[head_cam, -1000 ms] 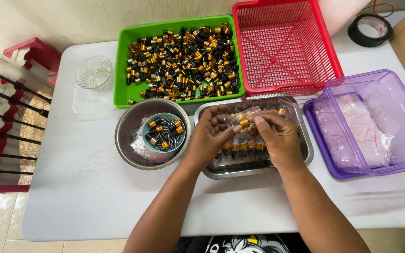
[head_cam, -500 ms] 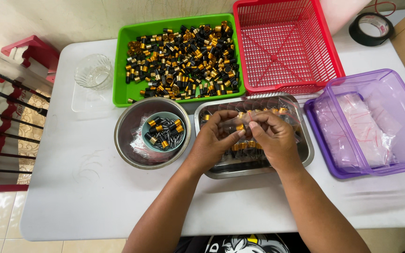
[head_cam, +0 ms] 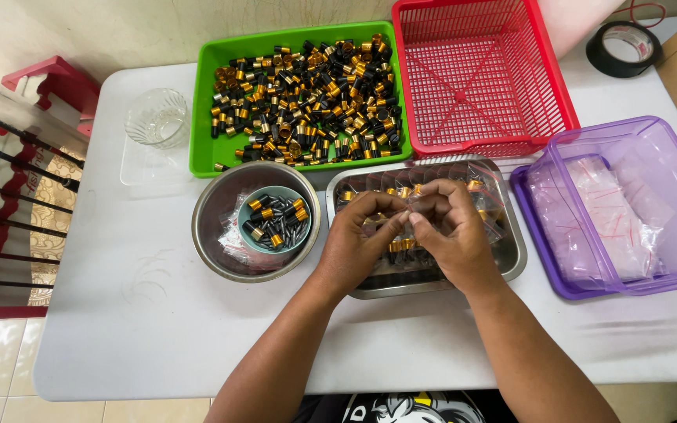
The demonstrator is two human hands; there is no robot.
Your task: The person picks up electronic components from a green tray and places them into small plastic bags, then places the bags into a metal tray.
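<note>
Both hands meet over a rectangular steel tray (head_cam: 511, 258) that holds clear plastic bags of small black-and-gold cylinders. My left hand (head_cam: 358, 243) and my right hand (head_cam: 452, 231) pinch together the top of a small clear plastic bag (head_cam: 403, 235) with several gold-and-black pieces inside. The fingertips touch at the bag's upper edge. Left of the tray stands a round steel bowl (head_cam: 213, 235) holding a small teal cup (head_cam: 276, 219) filled with the same pieces.
A green bin (head_cam: 205, 117) full of black-and-gold cylinders sits at the back. A red mesh basket (head_cam: 479, 78) is next to it. A purple box (head_cam: 628, 204) with clear bags stands at the right. A glass cup (head_cam: 157, 117) and a tape roll (head_cam: 624, 47) rest on the white table.
Both hands have drawn closer together over the tray, and the fingertips now pinch the bag's top edge. Everything else on the table has stayed in place.
</note>
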